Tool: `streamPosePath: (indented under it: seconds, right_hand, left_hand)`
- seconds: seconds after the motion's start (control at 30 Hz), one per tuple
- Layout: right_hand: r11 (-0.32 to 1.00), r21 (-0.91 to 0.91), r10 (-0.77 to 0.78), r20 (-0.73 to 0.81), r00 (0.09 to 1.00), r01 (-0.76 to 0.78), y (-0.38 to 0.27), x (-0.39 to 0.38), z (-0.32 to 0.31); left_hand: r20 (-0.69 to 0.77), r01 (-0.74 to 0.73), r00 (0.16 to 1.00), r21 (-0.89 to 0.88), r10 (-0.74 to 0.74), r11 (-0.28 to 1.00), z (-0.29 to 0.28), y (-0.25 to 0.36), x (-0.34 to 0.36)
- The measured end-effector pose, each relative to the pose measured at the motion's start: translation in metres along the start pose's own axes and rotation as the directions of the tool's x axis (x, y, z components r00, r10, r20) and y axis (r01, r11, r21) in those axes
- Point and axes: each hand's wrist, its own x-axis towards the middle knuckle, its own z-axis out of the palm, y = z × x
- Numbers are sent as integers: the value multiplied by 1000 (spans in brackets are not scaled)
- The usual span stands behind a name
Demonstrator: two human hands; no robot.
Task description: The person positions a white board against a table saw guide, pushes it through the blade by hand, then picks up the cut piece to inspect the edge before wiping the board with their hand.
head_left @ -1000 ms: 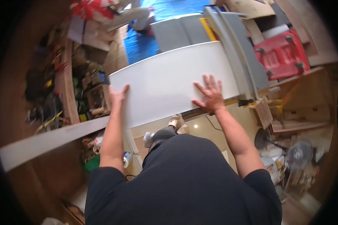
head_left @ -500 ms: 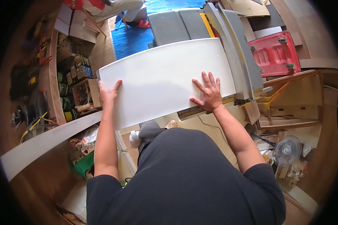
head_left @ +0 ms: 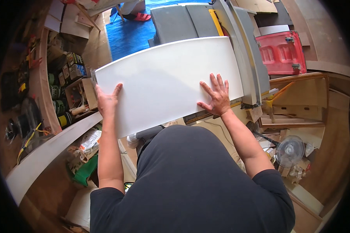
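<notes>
Left hand straddles the left edge of a smooth white panel, fingers partly hidden, grip unclear; right hand spreads wide on top; the panel lies beside a long grey rail, cut off above

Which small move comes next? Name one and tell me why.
Probably ease the white panel slightly forward along the metal rail: its right edge runs beside the rail, the left hand holds its left end, and the right hand lies spread on top nearer the rail, so both seem placed to guide it.
</notes>
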Motion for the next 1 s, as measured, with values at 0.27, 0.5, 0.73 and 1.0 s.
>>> streamPosePath:
  seconds: [0.27,0.5,0.73,1.0]
  right_hand:
    - [1000,-16,-3,10,1000,3,1,11,0]
    - [1000,-9,-5,6,1000,5,3,17,2]
    - [1000,-7,-7,11,1000,7,6,26,1]
    - [1000,-7,-17,4,1000,17,7,37,3]
  left_hand:
    - [-6,1,1000,-6,-1,1000,3,-2,10]
    - [-29,-18,999,-43,16,999,6,1,16]
    - [0,-30,1000,-66,30,997,4,7,21]
    - [-23,-8,1000,-39,7,999,3,13,31]
